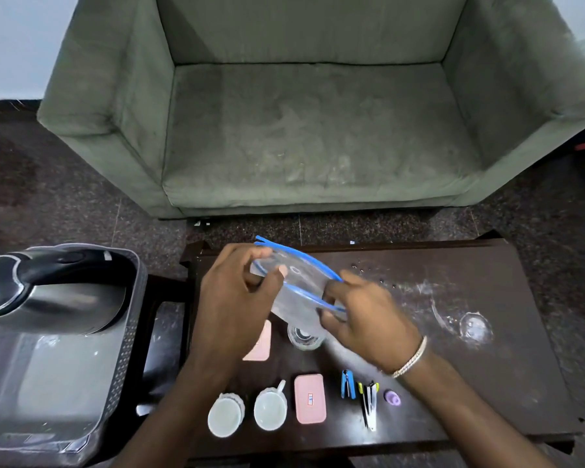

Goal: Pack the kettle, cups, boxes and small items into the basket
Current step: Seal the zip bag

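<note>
Both hands hold a clear plastic box with blue lid clips [298, 285] tilted above the dark table [487, 349]. My left hand [230, 298] grips its left end and my right hand [362, 319] its right end. A steel kettle with a black handle [48, 292] stands in the back of the grey basket [129, 332] at the left. Along the table's front lie two white cups [225, 415] [271, 408], a pink box [310, 398], a blue stapler [348, 383], a black and yellow stapler [369, 405] and a small purple item [392, 397]. Another pink box [260, 346] and a clear cup [304, 337] sit partly hidden under my hands.
A grey-green sofa [304, 130] stands behind the table across a strip of dark speckled floor. The basket sits on a low stand left of the table. White scuffs and water rings mark the table's right half.
</note>
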